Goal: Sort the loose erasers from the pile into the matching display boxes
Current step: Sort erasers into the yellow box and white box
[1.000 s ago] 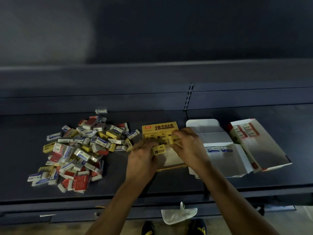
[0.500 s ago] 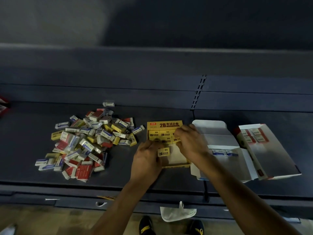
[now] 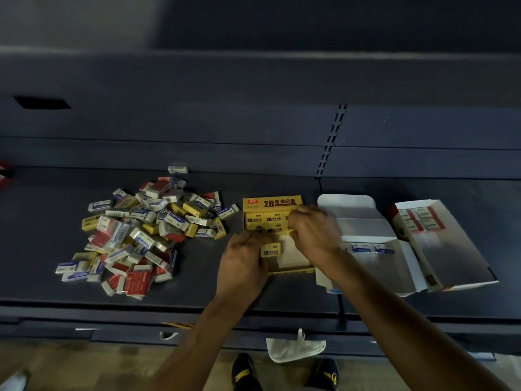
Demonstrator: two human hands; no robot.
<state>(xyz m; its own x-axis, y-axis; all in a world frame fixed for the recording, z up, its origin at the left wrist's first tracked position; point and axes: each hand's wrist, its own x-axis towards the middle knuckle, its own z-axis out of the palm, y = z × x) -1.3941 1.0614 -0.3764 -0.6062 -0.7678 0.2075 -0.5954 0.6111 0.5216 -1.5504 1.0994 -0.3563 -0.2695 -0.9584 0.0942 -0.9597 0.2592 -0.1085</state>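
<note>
Hands | left hand (image 3: 242,266) pinches yellow eraser (image 3: 271,249) | right hand (image 3: 313,232) curled over yellow box (image 3: 270,204), grip unclear

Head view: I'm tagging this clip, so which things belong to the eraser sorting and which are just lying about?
Job: eraser pile; yellow eraser held by the left hand; yellow box; blue-and-white box; red-and-white box.
Lying about: white scrap on the floor; red item at the left edge.
</note>
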